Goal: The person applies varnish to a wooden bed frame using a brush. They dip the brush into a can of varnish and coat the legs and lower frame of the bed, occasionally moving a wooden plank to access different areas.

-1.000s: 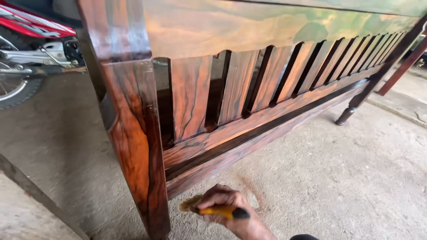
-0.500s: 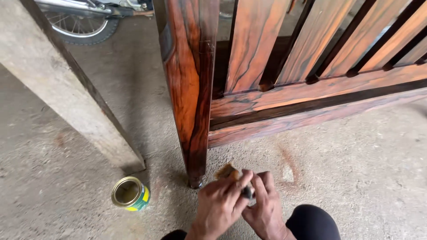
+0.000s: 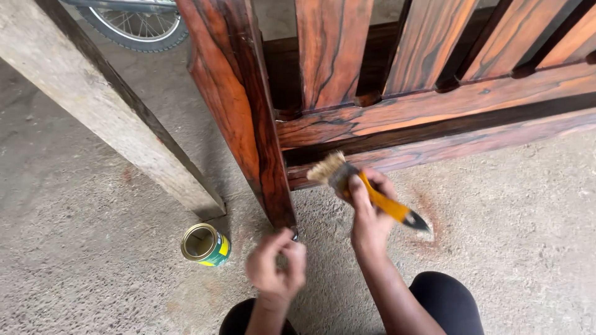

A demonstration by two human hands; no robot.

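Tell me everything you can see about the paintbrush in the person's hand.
The paintbrush is small and flat, with pale, splayed bristles, a dark metal-looking band and a yellow-orange handle that ends in a black tip. The right hand grips it around the handle just below the band. It lies tilted: the bristles point up and left, at or just short of the lower rail of the glossy reddish-brown wooden frame, and the black tip points down and right above the concrete floor. Whether the bristles are wet cannot be told.

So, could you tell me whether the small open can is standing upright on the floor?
No, the small can lies tilted on its side on the concrete floor, its open mouth facing the camera, left of the left hand.
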